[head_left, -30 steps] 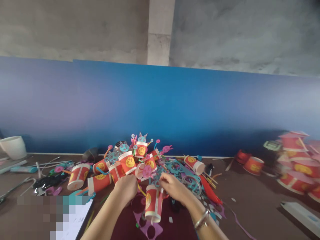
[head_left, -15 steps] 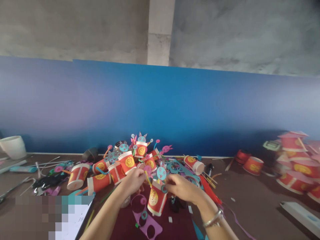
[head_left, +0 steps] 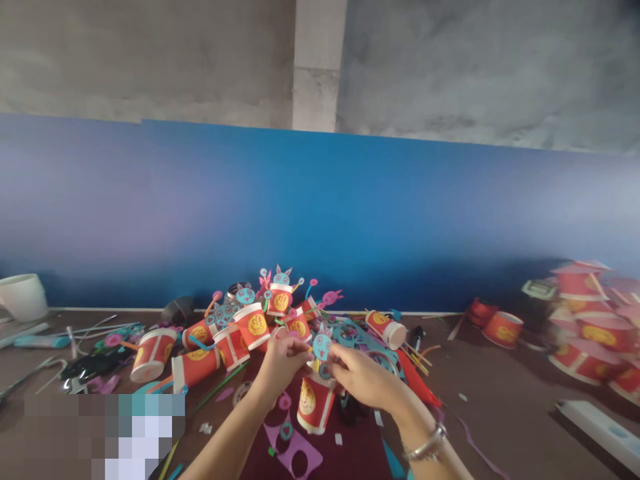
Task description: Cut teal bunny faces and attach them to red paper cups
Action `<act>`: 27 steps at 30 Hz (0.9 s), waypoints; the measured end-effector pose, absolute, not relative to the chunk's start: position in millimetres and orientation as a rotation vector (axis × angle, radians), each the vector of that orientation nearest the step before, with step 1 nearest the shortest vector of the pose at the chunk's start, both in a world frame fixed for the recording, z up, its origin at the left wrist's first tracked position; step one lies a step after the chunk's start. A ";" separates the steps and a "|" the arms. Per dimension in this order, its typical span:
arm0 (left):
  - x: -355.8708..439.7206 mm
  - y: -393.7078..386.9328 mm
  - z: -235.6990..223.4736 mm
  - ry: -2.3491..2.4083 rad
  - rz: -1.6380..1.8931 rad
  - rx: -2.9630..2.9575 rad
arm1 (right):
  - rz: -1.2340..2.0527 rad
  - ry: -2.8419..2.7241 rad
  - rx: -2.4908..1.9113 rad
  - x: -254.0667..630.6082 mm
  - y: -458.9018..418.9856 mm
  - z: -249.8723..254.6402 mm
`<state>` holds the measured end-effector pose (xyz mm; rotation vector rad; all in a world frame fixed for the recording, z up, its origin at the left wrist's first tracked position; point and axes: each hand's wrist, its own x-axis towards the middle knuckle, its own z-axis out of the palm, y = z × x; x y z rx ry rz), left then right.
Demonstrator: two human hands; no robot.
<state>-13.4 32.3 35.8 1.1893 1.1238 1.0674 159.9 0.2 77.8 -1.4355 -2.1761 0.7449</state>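
Note:
A red paper cup [head_left: 313, 403] with a gold emblem is held upright just above the table, a teal round bunny-face cutout [head_left: 322, 346] sticking up from its top. My left hand [head_left: 281, 363] is closed in a pinch at the cup's upper left, by the cutout. Across from it, my right hand [head_left: 361, 377], a bracelet on its wrist, pinches at the cup's rim and the cutout's base. Behind my hands lies a pile of finished red cups [head_left: 250, 327] with bunny cutouts and coloured sticks.
A pink sheet with holes cut out [head_left: 295, 450] lies under the cup. Teal and pink scraps [head_left: 373, 347] spread right of the pile. More red cups [head_left: 587, 320] stack at far right. A white pot [head_left: 23, 297] and tools [head_left: 40, 341] sit at left. A blue wall panel [head_left: 350, 220] backs the table.
The cup has gone from hanging low with nothing showing above its rim to upright with the teal bunny face showing on top. Both hands rose and closed in around it.

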 end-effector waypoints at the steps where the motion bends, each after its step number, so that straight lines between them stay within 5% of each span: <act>1: -12.5 32.9 34.8 1.127 1.059 1.186 | 0.732 -2.158 -1.431 158.6 0.4 77.7; 27: -11.2 28.4 33.1 1.072 0.976 1.187 | 0.332 -2.247 -1.560 142.3 6.2 68.9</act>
